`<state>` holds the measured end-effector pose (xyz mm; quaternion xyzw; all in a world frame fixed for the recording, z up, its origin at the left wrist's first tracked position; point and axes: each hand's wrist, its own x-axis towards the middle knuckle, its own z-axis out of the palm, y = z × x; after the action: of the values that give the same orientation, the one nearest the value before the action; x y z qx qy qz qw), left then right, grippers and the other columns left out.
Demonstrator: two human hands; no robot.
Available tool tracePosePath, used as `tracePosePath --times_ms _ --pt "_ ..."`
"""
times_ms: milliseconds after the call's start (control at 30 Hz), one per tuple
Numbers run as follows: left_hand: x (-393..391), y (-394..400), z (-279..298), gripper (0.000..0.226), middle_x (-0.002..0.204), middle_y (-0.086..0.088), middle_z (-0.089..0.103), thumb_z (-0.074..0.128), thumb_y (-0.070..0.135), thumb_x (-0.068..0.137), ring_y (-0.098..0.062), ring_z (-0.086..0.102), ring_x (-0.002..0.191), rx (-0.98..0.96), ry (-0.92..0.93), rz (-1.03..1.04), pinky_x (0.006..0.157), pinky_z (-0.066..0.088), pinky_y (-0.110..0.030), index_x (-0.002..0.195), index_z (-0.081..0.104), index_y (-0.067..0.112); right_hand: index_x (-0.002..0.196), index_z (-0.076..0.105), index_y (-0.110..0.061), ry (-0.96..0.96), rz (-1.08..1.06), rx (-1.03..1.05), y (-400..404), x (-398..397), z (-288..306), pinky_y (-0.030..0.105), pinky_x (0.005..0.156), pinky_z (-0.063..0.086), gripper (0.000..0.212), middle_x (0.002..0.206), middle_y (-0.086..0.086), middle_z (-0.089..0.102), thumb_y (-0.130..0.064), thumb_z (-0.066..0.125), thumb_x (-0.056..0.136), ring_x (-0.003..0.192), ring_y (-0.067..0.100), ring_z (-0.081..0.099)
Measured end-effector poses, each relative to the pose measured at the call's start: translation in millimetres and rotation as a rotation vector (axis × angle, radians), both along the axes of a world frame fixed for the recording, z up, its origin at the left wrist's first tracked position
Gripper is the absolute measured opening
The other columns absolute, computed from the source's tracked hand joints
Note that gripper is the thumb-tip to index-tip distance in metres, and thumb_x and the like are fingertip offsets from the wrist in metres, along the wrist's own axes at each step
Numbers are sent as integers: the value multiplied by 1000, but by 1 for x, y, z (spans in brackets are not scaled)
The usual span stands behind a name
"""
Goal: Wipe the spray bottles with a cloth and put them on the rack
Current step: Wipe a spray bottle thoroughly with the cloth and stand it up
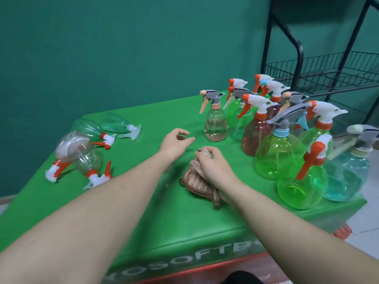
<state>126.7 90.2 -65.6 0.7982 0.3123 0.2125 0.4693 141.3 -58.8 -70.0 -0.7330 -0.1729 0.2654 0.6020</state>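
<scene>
Here, a brown striped cloth is being held down on the green counter by the right hand, its grip being closed around the cloth's upper folds, with the rest of the fabric bunched beneath the palm and wrist. The left hand is being held just above the counter, a little to the left of and beyond the cloth; its fingers are being kept loosely curled and nothing is being gripped.

To the right, a crowd of upright spray bottles is being carried by the counter, standing close together from the near right corner to the far edge. Among them, a clear pinkish bottle with a grey and peach trigger is standing nearest the left hand, a bright green bottle with an orange trigger is standing at the near right, and a blue-tinted bottle is standing just beside it at the counter's right edge.

At the left, several more bottles are lying on their sides, well apart from the upright group. A black wire rack is standing beyond the counter at the far right, against the green wall.
</scene>
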Motion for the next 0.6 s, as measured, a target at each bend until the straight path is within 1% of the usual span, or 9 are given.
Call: tracePosePath --times_ms 67,133,167,267,333,400,467,500,600 --pt "-32 3 -4 12 101 1 65 72 21 95 -14 57 92 29 10 3 73 42 -22 105 66 21 128 51 -27 4 20 4 3 -16 3 37 93 54 34 104 0 66 -38 57 97 94 19 67" --pt "-63 7 -9 8 99 2 65 70 17 96 -13 58 93 64 19 8 71 42 -14 103 67 18 128 51 -26 -14 38 -9 7 -30 5 34 91 53 33 105 -1 64 -36 56 97 94 19 65" --pt "-78 10 -11 8 99 3 66 70 16 96 -12 59 94 81 28 10 73 42 -14 103 68 17 129 50 -27 -28 50 -22 9 -36 6 33 90 52 33 105 -2 64 -36 56 98 94 17 64" --pt "-120 20 -14 9 105 3 68 68 17 97 -13 61 100 101 75 8 88 43 -23 106 68 17 132 48 -27 -44 87 -49 19 -54 8 32 86 51 35 103 -3 62 -37 54 98 89 14 63" --pt "-143 30 -14 11 109 3 68 68 17 98 -12 61 102 109 99 11 90 43 -26 109 67 16 134 46 -27 -51 109 -78 29 -64 9 37 91 54 37 105 0 64 -37 53 99 91 18 66" --pt "-161 45 -14 12 111 5 68 67 19 99 -12 62 102 123 111 28 86 43 -24 111 66 19 135 44 -28 -58 138 -99 41 -72 9 45 93 56 39 102 2 66 -38 52 98 90 22 70" --pt "-175 61 -14 13 111 6 68 67 20 99 -9 63 97 141 104 52 79 46 -21 112 66 21 136 42 -29 -71 164 -115 54 -77 8 48 92 57 40 101 4 68 -38 52 99 91 25 72" --pt "-181 71 -15 13 111 6 68 67 19 99 -9 63 96 151 97 64 80 49 -22 112 66 21 136 42 -30 -78 173 -123 62 -78 7 48 91 57 39 100 4 68 -38 51 99 91 27 72" --pt "-195 97 -13 15 114 4 67 64 15 100 -16 65 101 158 88 64 82 53 -26 112 64 22 136 40 -32 -79 209 -133 82 -78 4 51 89 59 37 97 7 70 -35 51 101 93 30 73"
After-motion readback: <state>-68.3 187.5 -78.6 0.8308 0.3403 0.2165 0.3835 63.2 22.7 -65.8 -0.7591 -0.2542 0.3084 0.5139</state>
